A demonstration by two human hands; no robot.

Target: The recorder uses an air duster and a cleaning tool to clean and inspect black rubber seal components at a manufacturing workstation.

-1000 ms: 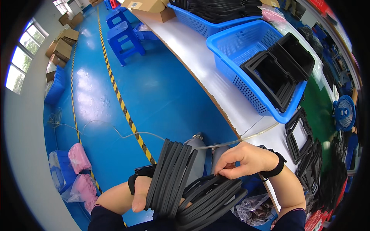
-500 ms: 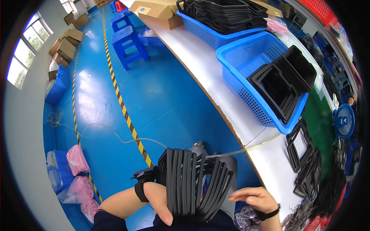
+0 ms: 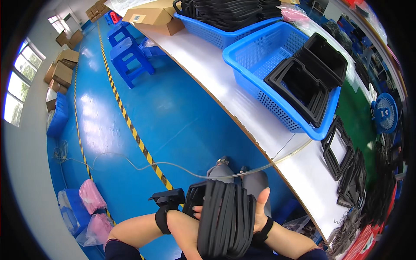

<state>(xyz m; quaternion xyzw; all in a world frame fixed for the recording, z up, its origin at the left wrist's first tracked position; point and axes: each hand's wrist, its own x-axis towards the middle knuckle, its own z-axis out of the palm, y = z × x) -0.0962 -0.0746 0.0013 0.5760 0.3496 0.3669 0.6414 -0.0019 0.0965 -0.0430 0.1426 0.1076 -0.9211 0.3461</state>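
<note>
A stack of black rectangular frames stands on edge, close together, in front of my body. My left hand is closed on the stack from the left, with fingertips showing through the openings and the rest hidden by the frames. On the stack's right end presses my right hand, thumb pointing up and the other fingers hidden behind the frames. A black strap with a small black device is on my left wrist. To the right, more black frames lie in a blue perforated basket on the white table.
A second blue basket piled with black frames and a cardboard box stand farther along. Loose frames lie right of the blue basket. A clear hose crosses the floor to the table. Blue stools stand at the far left.
My right hand has moved left from beside the frames onto the stack's right end. The fanned frames are now pressed closer together and have shifted slightly. The view has moved a little.
</note>
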